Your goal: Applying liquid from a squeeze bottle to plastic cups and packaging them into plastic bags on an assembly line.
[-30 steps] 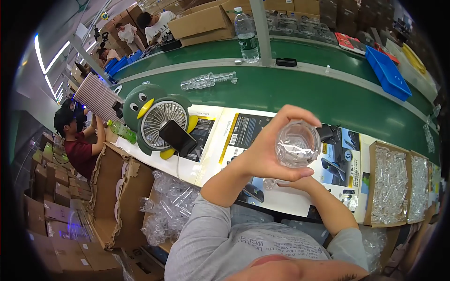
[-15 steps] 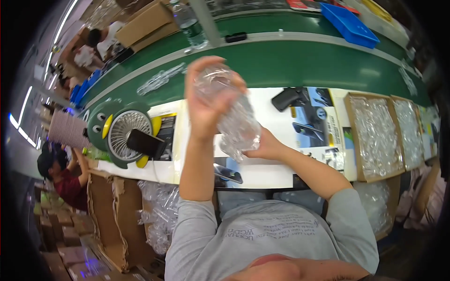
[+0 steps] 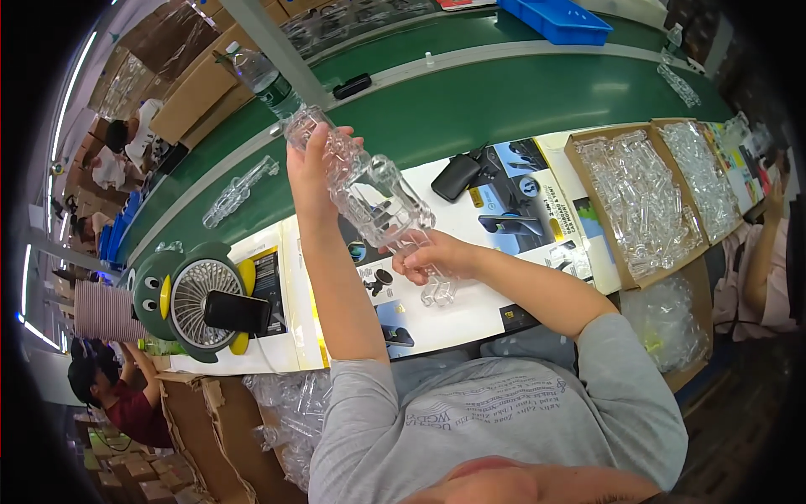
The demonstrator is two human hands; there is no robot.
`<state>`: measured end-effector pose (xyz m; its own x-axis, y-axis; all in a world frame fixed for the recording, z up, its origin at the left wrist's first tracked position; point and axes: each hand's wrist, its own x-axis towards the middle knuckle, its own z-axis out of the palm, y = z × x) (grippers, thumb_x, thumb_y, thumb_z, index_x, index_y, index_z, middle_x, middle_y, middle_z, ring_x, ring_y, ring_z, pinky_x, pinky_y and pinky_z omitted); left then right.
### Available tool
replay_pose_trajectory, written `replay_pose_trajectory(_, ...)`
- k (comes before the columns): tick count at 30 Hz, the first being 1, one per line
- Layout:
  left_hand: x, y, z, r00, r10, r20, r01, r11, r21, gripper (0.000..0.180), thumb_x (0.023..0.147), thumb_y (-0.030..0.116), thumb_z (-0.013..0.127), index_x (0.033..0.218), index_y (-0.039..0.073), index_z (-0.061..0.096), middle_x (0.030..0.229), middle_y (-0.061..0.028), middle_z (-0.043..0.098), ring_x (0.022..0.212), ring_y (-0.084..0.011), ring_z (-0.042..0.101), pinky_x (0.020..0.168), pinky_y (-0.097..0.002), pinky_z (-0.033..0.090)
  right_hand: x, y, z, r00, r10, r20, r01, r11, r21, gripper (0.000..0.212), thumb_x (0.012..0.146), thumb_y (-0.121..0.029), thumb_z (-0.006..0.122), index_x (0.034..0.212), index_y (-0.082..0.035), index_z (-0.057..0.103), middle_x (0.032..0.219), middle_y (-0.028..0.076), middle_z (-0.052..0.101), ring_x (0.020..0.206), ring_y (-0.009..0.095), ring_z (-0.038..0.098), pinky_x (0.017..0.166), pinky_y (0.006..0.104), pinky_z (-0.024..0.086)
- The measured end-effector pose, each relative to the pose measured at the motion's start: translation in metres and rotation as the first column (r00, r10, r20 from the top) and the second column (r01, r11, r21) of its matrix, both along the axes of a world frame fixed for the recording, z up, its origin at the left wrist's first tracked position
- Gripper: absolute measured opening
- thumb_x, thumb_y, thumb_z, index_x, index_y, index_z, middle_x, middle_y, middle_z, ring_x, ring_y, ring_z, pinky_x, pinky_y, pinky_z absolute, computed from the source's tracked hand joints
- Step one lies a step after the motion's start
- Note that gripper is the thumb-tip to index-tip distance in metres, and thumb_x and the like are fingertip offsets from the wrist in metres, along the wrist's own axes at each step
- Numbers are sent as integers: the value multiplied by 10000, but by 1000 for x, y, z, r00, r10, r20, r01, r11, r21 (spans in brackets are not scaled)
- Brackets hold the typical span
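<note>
A long, clear plastic shell (image 3: 378,195), hollow and moulded in uneven bulges, slants across in front of me above the white printed cardboard (image 3: 437,315). Its upper far end is in my left hand (image 3: 315,168), fingers and thumb wrapped round it. My right hand (image 3: 435,256) is closed on the lower part, where a narrower clear end sticks out below the fingers. Right of the shell, a black rounded device (image 3: 456,178) lies on the cardboard. A similar clear piece (image 3: 241,191) lies on the green belt beyond my left forearm.
At left stands a green penguin-shaped fan (image 3: 164,294) with a black phone-like device (image 3: 237,312) before it. Boxes of clear plastic parts (image 3: 634,197) sit at right. A water bottle (image 3: 267,84) and a blue tray (image 3: 558,21) are farther off. Co-workers sit at both sides.
The clear shell, blurred before, has swung to a longer slant with its upper end farther left. My left hand has moved left and my right hand now shows in front of it. The view has tilted.
</note>
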<state>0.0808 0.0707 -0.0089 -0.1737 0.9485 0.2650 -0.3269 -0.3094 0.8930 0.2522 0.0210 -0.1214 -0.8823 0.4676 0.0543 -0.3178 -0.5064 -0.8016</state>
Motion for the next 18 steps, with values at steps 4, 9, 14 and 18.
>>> replay_pose_trajectory(4, 4, 15, -11, 989, 117, -89, -123, 990, -63, 455, 832, 247, 617, 1166, 82, 355, 847, -129, 600, 701, -230, 638, 596, -315, 523, -4, 2, -2, 1000, -18, 15, 19, 997, -72, 556, 739, -241, 615, 1187, 1, 390, 745, 48, 504, 531, 89, 464, 499, 228, 359)
replay_pose_trajectory(9, 2, 17, -16, 988, 122, -97, -128, 990, -58, 482, 837, 273, 605, 1177, 76, 327, 813, -123, 603, 656, -224, 637, 546, -298, 503, -5, -2, 1, 999, -30, 22, 31, 995, -91, 540, 764, -248, 612, 1179, 8, 381, 725, 44, 490, 523, 92, 444, 504, 238, 368)
replay_pose_trajectory(14, -3, 17, -21, 996, 84, -35, -85, 996, -32, 436, 845, 270, 585, 1149, 75, 341, 806, -135, 602, 651, -228, 638, 541, -296, 509, -7, -10, 1, 996, -77, 35, 80, 993, -82, 516, 793, -249, 599, 1170, 20, 374, 718, 47, 486, 521, 95, 440, 498, 245, 387)
replay_pose_trajectory(18, 1, 21, -25, 995, 103, 6, -103, 995, -13, 412, 843, 272, 584, 1121, 78, 350, 801, -140, 603, 641, -234, 637, 539, -299, 510, -3, -5, 0, 989, -123, 76, 126, 991, -35, 524, 785, -257, 608, 1161, 19, 369, 697, 48, 478, 514, 95, 433, 490, 246, 391)
